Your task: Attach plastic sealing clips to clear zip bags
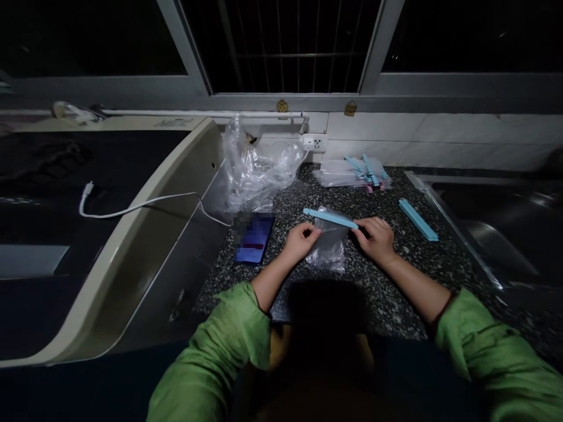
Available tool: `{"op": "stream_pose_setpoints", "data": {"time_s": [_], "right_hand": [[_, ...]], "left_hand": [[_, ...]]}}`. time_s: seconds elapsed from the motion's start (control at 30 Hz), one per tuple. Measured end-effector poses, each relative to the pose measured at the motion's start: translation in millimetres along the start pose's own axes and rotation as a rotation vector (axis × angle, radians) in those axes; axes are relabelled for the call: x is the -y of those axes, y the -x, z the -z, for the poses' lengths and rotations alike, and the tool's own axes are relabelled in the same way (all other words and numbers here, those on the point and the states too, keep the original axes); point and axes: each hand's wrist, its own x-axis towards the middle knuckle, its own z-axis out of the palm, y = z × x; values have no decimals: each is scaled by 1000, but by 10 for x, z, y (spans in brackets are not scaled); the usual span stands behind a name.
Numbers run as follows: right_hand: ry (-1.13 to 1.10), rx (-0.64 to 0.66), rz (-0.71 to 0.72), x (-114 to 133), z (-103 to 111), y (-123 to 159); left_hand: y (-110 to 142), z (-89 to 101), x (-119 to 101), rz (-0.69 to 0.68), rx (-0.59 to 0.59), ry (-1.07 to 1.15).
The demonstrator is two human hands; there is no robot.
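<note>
A light blue bag sealing clip lies across the top of a small clear plastic bag, its left end reaching past the bag. My left hand is closed in a pinch on the bag's left edge, just below the clip. At the other side, my right hand has thumb and fingers together at the right end of the clip, by the bag's corner. The bag hangs down from the clip toward the counter, crumpled at its lower part.
More blue clips lie on the speckled counter at right. Behind, clear bags carry blue and pink clips. Crumpled plastic, a phone and a white cable are left. A sink borders the right.
</note>
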Motion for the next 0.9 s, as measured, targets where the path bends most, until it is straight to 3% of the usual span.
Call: {"op": "stream_pose_setpoints", "data": {"time_s": [0.1, 0.2, 0.3, 0.4, 0.47, 0.57, 0.77, 0.9], "right_hand": [[-18, 8, -20, -23, -29, 13], [-31, -2, -19, -23, -43, 21], [-47, -4, -48, -20, -42, 24], [-73, 5, -97, -32, -43, 25], [-75, 11, -135, -54, -54, 25], [-55, 16, -184, -110, -90, 18], [27, 17, -235, -279, -219, -79], [66, 21, -275, -402, -335, -198]], "left_hand": [[38, 136, -27, -2, -199, -366], [55, 232, -29, 93, -239, -525], [46, 207, 1, -29, -235, -443], [17, 83, 65, -142, -164, -187], [-6, -17, 119, -98, -78, -28], [-42, -139, 191, -69, -35, 24], [-166, -232, 209, -103, -174, -54], [-351, -286, 161, -201, -228, -108]]}}
